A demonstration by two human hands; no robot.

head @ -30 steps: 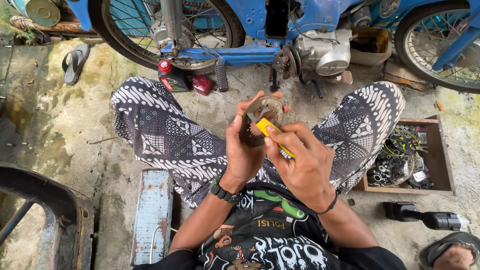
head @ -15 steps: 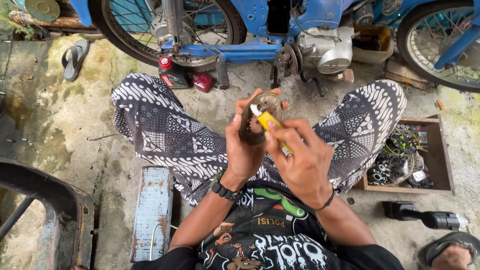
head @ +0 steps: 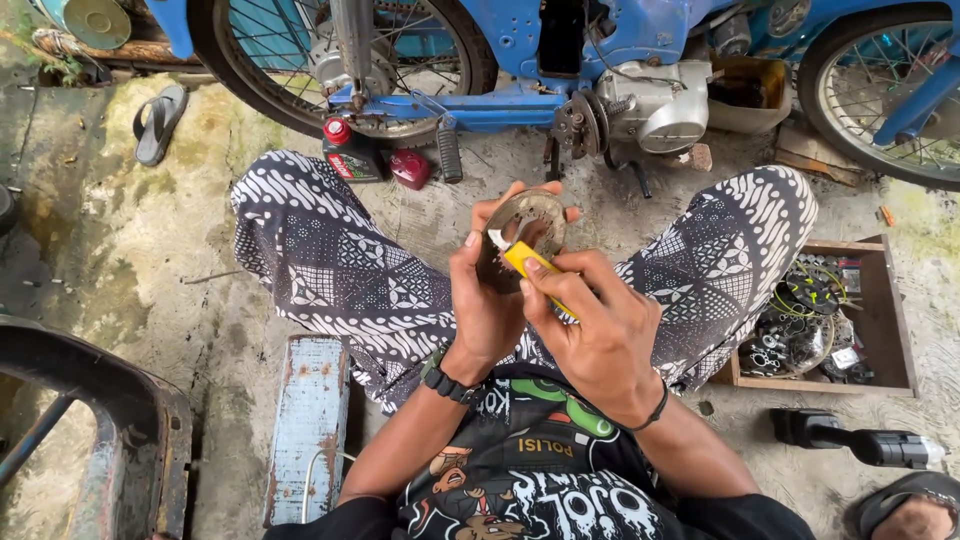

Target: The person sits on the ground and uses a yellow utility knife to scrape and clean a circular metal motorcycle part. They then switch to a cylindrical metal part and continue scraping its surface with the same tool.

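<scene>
Left hand [head: 487, 305] grips rusty toothed sprocket [head: 528, 225]; right hand [head: 600, 335] grips yellow brush [head: 532, 268].

A blue motorbike [head: 560, 50], wooden parts tray [head: 890, 300], sandal [head: 158, 122] and red-capped bottle [head: 345, 150].

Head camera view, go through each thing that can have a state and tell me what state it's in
Left hand: closed around the round metal part, holding it up.
Right hand: gripping the yellow-handled blade, tip against the part.
Blue motorbike: parked, engine side exposed.
Oil bottle: upright, red cap on.
Wooden tray: full of small parts.
Power tool: lying on the ground.
Sandal: lying loose.
</scene>
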